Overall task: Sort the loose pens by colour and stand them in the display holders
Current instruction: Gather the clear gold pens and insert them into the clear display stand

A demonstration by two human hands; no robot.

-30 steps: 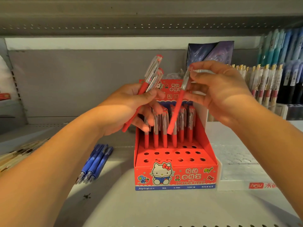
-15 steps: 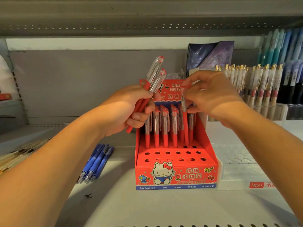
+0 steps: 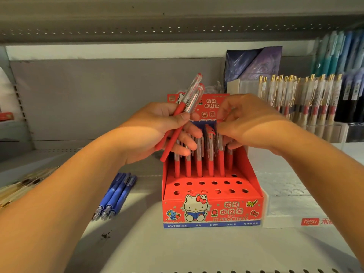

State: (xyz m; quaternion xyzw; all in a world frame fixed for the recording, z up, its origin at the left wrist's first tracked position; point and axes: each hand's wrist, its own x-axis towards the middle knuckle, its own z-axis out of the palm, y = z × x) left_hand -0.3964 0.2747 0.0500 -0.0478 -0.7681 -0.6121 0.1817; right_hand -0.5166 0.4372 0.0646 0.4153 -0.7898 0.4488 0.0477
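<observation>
We see two red pens with clear upper barrels held together in the left hand, thumb pressed across them and fingers curled behind, their capped ends tilted up and to the right above the back panel of the holder. The right hand is curled over the back of the red cardboard display holder with a cartoon cat on its front, its thumb and fingertips pinching the top of a single red pen that stands upright in the holder. That pen stands near the right end of a row of standing red pens of the same kind; two rows of round holes lie in front of them. The holder sits on a grey metal shelf. To its left, a small bunch of blue pens lies flat on the shelf, tips toward us, and further left some pale pens lie at the edge, blurred. Touching the holder's right side is a white box, and behind that stand clear pens with gold clips and a dark purple packet.
</observation>
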